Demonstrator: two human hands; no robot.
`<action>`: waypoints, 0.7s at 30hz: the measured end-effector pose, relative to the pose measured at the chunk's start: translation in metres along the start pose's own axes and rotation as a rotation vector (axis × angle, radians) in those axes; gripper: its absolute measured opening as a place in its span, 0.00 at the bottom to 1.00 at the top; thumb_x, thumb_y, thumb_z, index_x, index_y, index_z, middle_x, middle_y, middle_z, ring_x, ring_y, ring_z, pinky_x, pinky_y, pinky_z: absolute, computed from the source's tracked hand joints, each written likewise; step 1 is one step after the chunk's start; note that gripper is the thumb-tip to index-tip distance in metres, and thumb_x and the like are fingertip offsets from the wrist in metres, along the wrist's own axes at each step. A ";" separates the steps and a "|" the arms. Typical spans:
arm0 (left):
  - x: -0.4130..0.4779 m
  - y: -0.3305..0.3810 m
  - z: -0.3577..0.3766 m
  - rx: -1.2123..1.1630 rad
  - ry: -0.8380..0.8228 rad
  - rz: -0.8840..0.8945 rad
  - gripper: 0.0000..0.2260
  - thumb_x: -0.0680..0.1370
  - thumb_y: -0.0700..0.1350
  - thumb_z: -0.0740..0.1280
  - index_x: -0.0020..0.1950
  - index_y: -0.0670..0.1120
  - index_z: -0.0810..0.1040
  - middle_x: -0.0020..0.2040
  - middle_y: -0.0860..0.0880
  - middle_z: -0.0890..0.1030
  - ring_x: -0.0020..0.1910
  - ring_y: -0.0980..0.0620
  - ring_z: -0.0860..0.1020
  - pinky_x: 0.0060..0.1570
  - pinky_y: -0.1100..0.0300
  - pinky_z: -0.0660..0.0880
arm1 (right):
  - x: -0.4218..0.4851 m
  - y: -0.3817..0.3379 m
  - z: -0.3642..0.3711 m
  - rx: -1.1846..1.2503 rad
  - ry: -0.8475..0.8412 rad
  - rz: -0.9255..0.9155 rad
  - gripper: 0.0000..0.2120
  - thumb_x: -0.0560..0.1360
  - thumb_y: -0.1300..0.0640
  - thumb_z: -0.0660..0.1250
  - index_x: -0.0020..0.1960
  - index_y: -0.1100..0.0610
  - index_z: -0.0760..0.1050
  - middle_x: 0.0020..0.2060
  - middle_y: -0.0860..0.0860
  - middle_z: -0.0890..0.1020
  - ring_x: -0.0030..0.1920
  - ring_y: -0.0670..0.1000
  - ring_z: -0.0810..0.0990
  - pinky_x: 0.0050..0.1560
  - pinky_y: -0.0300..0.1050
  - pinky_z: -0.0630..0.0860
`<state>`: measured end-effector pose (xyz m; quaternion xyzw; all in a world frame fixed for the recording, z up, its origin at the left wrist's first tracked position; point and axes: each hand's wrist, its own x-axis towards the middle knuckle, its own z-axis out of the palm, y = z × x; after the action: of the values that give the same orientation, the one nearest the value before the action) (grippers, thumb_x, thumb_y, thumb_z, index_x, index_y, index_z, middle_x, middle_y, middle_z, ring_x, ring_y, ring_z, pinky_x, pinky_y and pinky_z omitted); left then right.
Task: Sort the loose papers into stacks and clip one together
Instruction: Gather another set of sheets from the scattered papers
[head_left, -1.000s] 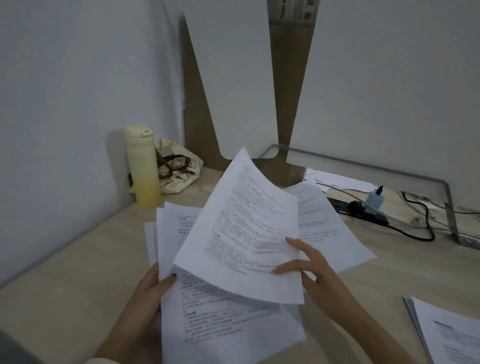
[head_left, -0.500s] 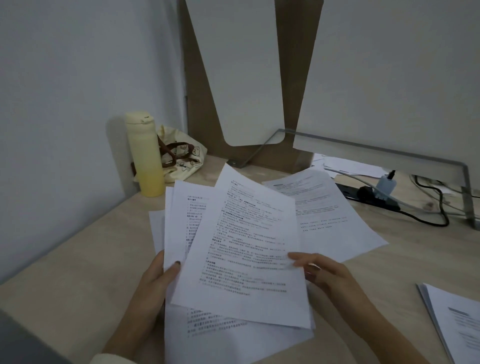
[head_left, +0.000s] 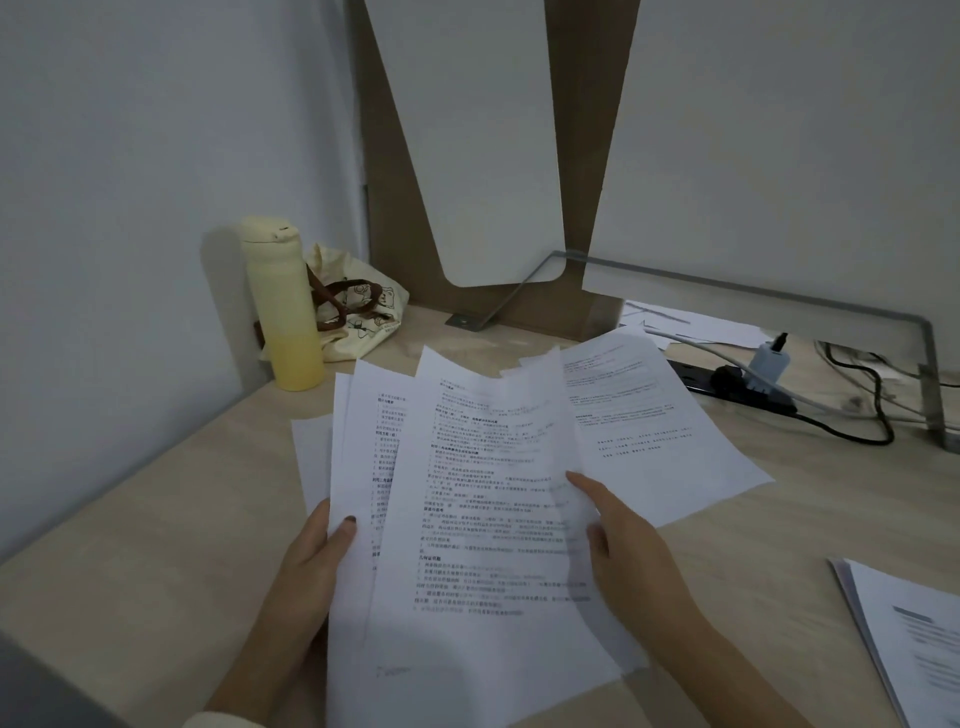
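While the left hand (head_left: 311, 566) grips the fanned white printed paper sheets (head_left: 478, 519) in curled fingers above the near pale wooden surface (head_left: 156, 545), the right hand (head_left: 623, 551), its grip unclear, should draw one sheet off cleanly.

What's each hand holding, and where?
The left hand grips the fanned papers at their left edge; right hand pinches the top sheet at its right edge.

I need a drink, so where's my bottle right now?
Head view: the bottle stands upright at the desk's far left by the wall, beside the cloth bag, beyond the fanned papers.
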<state>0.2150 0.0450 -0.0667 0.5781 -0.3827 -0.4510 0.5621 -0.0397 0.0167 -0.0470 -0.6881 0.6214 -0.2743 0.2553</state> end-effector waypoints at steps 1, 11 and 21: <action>0.000 0.000 0.002 0.019 0.004 0.005 0.11 0.80 0.37 0.56 0.58 0.46 0.73 0.51 0.49 0.79 0.58 0.44 0.76 0.61 0.51 0.69 | 0.001 0.000 0.000 -0.040 0.019 -0.027 0.22 0.79 0.64 0.53 0.71 0.49 0.63 0.48 0.45 0.77 0.36 0.33 0.66 0.38 0.25 0.64; -0.002 0.001 0.013 0.238 0.032 0.018 0.11 0.80 0.41 0.57 0.61 0.42 0.72 0.52 0.47 0.76 0.53 0.49 0.72 0.54 0.58 0.65 | 0.010 -0.007 0.006 0.120 -0.200 -0.109 0.19 0.79 0.64 0.56 0.66 0.48 0.68 0.38 0.49 0.77 0.30 0.40 0.72 0.33 0.28 0.69; 0.006 -0.009 0.011 0.387 0.097 0.070 0.14 0.79 0.36 0.58 0.64 0.35 0.70 0.61 0.38 0.75 0.54 0.50 0.69 0.55 0.58 0.63 | 0.041 0.072 -0.067 -0.525 -0.175 0.259 0.32 0.76 0.38 0.55 0.74 0.54 0.55 0.75 0.55 0.56 0.75 0.56 0.55 0.72 0.51 0.57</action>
<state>0.2054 0.0362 -0.0762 0.6826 -0.4546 -0.3210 0.4737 -0.1343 -0.0313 -0.0458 -0.6664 0.7295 -0.0091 0.1539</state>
